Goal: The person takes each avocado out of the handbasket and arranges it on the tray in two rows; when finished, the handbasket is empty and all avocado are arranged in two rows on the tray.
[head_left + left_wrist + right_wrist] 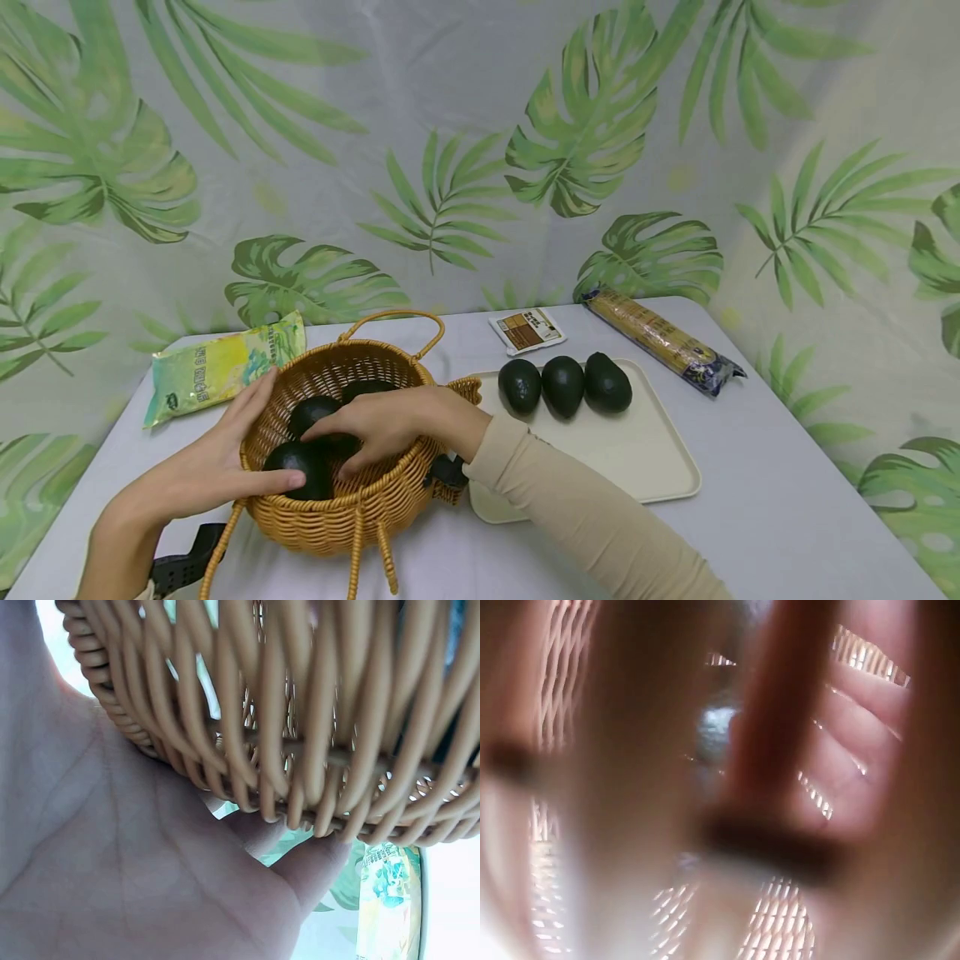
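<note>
A round wicker basket (315, 529) holds several dark green avocados. My left hand (198, 467) grips its left side, the thumb over the front rim and close to the nearest avocado (300, 467). In the left wrist view the palm (142, 847) lies along the woven wall. Down inside the basket, my right hand (386, 421) has thumb and fingers around an avocado (341, 446), partly hidden beneath the hand. Another avocado (311, 410) sits just beyond the fingertips. The right wrist view is mostly blocked by blurred wicker strands, with a shiny dark patch beside the fingers.
Right of the basket, three avocados (564, 387) stand in a row on a cream tray (600, 475). A small white-and-brown packet (527, 331) and a long pasta-like package (660, 340) lie behind. A green-yellow bag (217, 371) lies at left. The basket's handle (393, 315) sticks up at the back.
</note>
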A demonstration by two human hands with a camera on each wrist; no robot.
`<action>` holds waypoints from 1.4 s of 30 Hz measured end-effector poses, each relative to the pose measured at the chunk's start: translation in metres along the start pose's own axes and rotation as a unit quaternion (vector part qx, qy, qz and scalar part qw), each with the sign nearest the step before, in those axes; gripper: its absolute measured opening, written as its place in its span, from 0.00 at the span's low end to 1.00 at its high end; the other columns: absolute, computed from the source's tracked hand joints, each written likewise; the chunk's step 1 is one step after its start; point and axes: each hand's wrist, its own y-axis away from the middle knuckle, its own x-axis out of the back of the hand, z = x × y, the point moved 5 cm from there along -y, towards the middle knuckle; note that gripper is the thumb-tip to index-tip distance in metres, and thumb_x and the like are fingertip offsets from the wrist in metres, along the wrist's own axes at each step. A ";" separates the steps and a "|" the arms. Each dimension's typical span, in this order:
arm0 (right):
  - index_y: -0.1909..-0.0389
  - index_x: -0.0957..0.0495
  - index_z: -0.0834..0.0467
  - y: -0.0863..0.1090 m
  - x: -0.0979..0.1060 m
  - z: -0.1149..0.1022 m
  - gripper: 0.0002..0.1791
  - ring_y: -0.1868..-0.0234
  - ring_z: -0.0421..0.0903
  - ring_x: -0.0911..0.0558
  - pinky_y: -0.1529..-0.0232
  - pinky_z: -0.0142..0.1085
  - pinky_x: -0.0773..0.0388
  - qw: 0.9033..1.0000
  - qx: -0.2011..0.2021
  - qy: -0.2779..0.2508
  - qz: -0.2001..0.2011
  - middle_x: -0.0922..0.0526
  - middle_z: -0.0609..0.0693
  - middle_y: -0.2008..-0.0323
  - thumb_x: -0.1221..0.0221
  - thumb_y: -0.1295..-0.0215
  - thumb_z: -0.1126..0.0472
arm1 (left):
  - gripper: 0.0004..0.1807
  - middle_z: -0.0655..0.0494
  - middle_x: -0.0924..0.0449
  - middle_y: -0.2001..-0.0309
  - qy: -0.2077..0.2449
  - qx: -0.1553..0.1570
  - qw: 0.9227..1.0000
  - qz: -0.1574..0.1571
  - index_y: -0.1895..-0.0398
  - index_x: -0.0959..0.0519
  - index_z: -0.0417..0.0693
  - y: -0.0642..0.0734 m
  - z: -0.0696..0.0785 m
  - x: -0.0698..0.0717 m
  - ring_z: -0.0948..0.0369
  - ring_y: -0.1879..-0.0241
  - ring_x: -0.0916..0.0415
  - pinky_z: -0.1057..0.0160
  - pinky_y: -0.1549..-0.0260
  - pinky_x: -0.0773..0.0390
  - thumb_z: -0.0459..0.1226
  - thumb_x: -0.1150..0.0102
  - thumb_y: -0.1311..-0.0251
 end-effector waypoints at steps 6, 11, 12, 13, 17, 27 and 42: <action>0.19 0.41 0.41 -0.002 -0.007 0.000 0.38 0.32 0.37 0.26 0.31 0.29 0.33 0.999 -0.016 0.007 -0.033 0.33 0.40 0.24 0.37 0.27 0.49 | 0.66 0.38 0.80 0.18 -0.001 0.001 1.000 0.001 0.18 0.78 0.70 0.000 0.000 0.000 0.22 0.24 0.69 0.16 0.47 0.42 0.50 0.30 0.37; 0.20 0.40 0.41 -0.001 -0.008 0.000 0.38 0.35 0.35 0.25 0.32 0.28 0.33 0.999 -0.017 0.019 -0.045 0.33 0.38 0.25 0.37 0.27 0.49 | 0.67 0.37 0.80 0.18 0.000 -0.001 1.000 0.003 0.18 0.78 0.71 0.000 0.001 0.001 0.22 0.24 0.69 0.16 0.46 0.43 0.50 0.30 0.38; 0.20 0.40 0.42 -0.001 -0.007 0.000 0.38 0.34 0.35 0.26 0.31 0.28 0.34 0.999 -0.015 0.020 -0.039 0.34 0.38 0.25 0.37 0.27 0.49 | 0.67 0.36 0.80 0.18 -0.001 -0.001 1.000 0.003 0.19 0.78 0.71 0.000 0.001 0.001 0.22 0.24 0.69 0.16 0.46 0.43 0.50 0.30 0.38; 0.20 0.40 0.43 -0.001 -0.006 0.000 0.38 0.32 0.35 0.27 0.30 0.28 0.34 0.999 -0.011 0.020 -0.029 0.34 0.39 0.24 0.37 0.27 0.50 | 0.67 0.36 0.79 0.18 -0.001 -0.001 1.000 0.003 0.19 0.78 0.72 0.000 0.001 0.001 0.22 0.24 0.69 0.16 0.46 0.42 0.50 0.30 0.38; 0.20 0.39 0.49 -0.001 0.001 0.001 0.37 0.25 0.37 0.34 0.27 0.29 0.39 0.999 0.003 0.013 0.032 0.35 0.42 0.23 0.38 0.26 0.52 | 0.67 0.36 0.79 0.18 -0.002 -0.002 1.000 0.002 0.19 0.78 0.71 0.000 0.002 0.002 0.22 0.24 0.68 0.17 0.46 0.41 0.50 0.30 0.38; 0.18 0.44 0.52 -0.004 0.006 0.004 0.38 0.21 0.39 0.39 0.24 0.30 0.43 0.998 -0.013 0.011 0.058 0.39 0.46 0.21 0.40 0.24 0.54 | 0.66 0.38 0.79 0.18 -0.002 -0.003 1.000 0.005 0.18 0.77 0.68 0.001 0.003 0.002 0.23 0.24 0.69 0.17 0.45 0.43 0.50 0.30 0.38; 0.17 0.49 0.42 -0.010 -0.008 -0.003 0.43 0.22 0.37 0.40 0.25 0.29 0.42 0.998 0.017 -0.020 -0.049 0.44 0.40 0.19 0.38 0.26 0.51 | 0.67 0.38 0.80 0.18 0.000 -0.004 1.000 0.008 0.18 0.78 0.68 0.002 0.005 0.002 0.24 0.23 0.68 0.17 0.44 0.42 0.51 0.30 0.38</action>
